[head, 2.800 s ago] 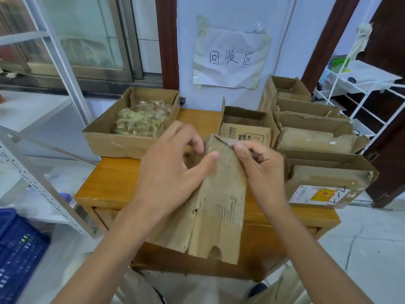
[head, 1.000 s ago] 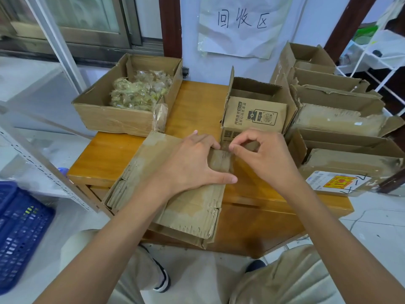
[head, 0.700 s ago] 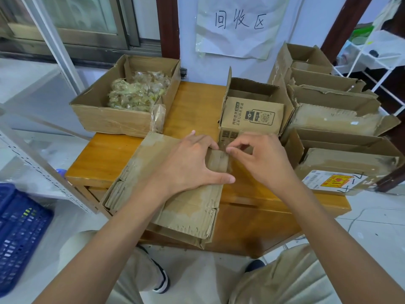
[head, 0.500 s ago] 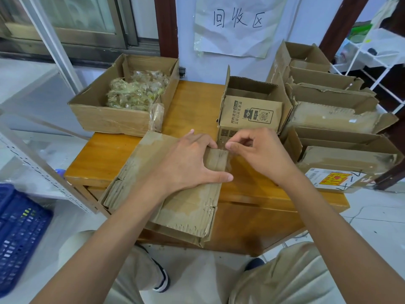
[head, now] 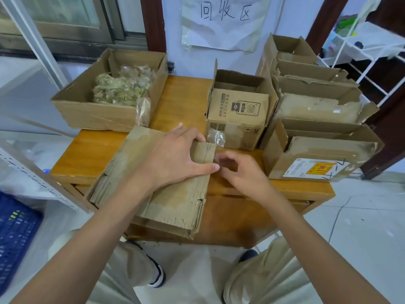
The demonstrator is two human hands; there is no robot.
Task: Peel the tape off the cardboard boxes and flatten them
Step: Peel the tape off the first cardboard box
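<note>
Your left hand (head: 175, 156) presses the flattened box (head: 151, 183) flat against the worktop (head: 87, 154), fingers straight. Your right hand (head: 238, 172) curls at its right edge; whether its grip has tape, I cannot tell. Light, floppy cardboard: pinch tape ends, peel low.

Bright, even daylight; soft shadows, wide-angle bending at edges.

Recycling and sorting corner of a utility room. Indicators: a handwritten paper sign (head: 221, 20) taped to the wall above a wooden table (head: 182, 99) — opened cardboard boxes (head: 317, 106) ranked along it, one box of wadded tape (head: 122, 84) — white wire shelving (head: 372, 51), tiled floor (head: 361, 227).
</note>
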